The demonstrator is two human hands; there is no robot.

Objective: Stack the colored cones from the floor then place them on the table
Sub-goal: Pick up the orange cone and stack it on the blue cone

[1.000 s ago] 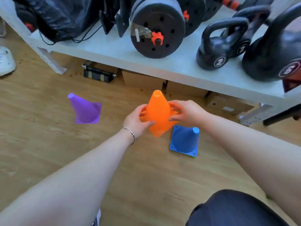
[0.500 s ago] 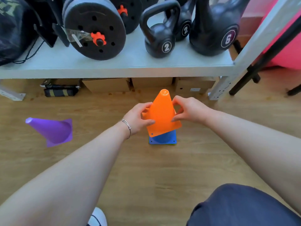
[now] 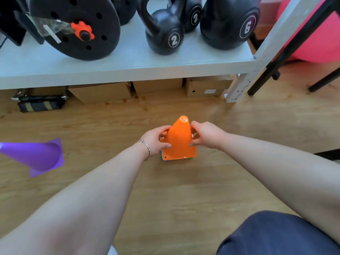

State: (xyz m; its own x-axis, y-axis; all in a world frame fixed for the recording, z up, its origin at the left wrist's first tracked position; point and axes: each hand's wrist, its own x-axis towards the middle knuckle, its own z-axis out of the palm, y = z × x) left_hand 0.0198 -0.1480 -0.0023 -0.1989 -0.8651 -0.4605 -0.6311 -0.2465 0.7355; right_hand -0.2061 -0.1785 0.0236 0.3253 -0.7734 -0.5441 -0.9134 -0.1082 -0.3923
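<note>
An orange cone [image 3: 180, 139] stands upright on the wooden floor, seated over a blue cone whose base edge [image 3: 161, 155] peeks out at the left under the orange base. My left hand [image 3: 156, 140] grips the orange cone's left side and my right hand [image 3: 206, 134] grips its right side. A purple cone [image 3: 35, 156] lies on its side on the floor at the far left, tip pointing left and partly cut off by the frame edge.
A low grey shelf [image 3: 128, 70] holds a black weight plate [image 3: 77, 28] and kettlebells [image 3: 165, 34]. Cardboard boxes [image 3: 207, 87] and a dark pouch [image 3: 41, 104] sit under it. A black stand leg [image 3: 287, 50] and pink ball [image 3: 318, 41] are at the right. My knee [image 3: 276, 234] is at the bottom right.
The orange cone has gone down from above and left of the blue cone onto it, now covering it almost fully. Both hands stayed on it. The view shifted right.
</note>
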